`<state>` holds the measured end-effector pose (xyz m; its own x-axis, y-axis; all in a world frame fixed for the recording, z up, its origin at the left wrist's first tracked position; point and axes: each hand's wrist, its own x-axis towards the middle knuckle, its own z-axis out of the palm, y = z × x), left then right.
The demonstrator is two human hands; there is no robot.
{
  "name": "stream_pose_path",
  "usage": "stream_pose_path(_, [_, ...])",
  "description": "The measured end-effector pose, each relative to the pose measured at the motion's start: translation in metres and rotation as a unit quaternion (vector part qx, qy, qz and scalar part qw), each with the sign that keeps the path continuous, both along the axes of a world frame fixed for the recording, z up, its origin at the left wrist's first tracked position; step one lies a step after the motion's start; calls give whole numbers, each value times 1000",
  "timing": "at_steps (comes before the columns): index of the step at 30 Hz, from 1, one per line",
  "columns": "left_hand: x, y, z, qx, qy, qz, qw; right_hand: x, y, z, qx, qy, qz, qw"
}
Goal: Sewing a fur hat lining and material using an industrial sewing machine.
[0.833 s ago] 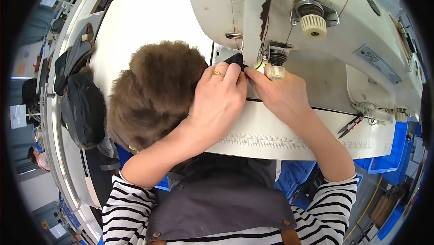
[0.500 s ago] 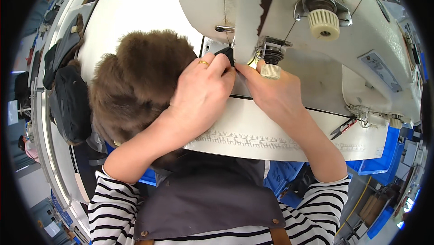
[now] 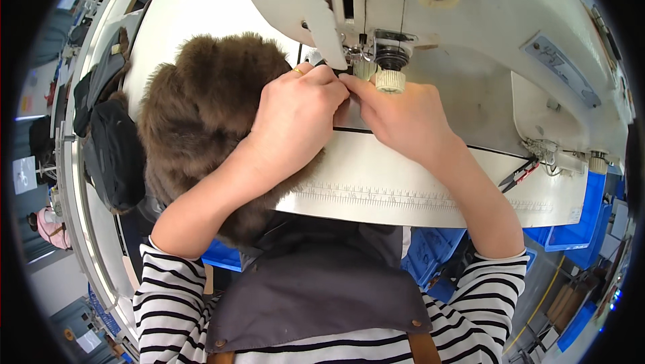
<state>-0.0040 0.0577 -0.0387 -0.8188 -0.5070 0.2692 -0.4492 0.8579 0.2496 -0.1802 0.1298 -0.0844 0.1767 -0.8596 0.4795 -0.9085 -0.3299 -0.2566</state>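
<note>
A brown furry piece point(image 3: 211, 88) lies bunched on the sewing machine's white table, left of the needle area. My left hand point(image 3: 299, 109) is closed by the presser foot, pinching dark fabric point(image 3: 341, 74) that mostly hides under the fingers. Beside it, almost fingertip to fingertip, my right hand point(image 3: 406, 119) is also closed, its thumb and finger at the same dark fabric's edge. The white sewing machine point(image 3: 463, 41) arches over both hands. Whether the dark fabric joins the fur cannot be made out.
A printed ruler point(image 3: 376, 196) runs along the table's front point(image 3: 349, 156). Thread snips point(image 3: 517, 174) with red on the handle lie at the right. Dark fur-trimmed pieces point(image 3: 114, 152) are piled at the left. Blue bins point(image 3: 574, 219) stand below the right edge.
The whole view has shifted, so the machine head sits higher and further left in the picture. Both hands stay close together at the needle area; the dark fabric shows less between them.
</note>
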Motion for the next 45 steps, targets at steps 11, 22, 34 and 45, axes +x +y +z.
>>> stream_pose_path(11, [11,-57,71,-20,-267,-59,962,6,5,-1,-16,109,2,994])
stream_pose_path(22, [22,-28,25,53,-48,18,997,11,11,3,40,98,-21,994])
stream_pose_path(34, [20,-30,22,31,-49,0,998,8,12,-2,-44,15,7,999])
stream_pose_path(45, [14,-26,22,-36,-39,-72,996,10,10,-5,-52,-8,22,998])
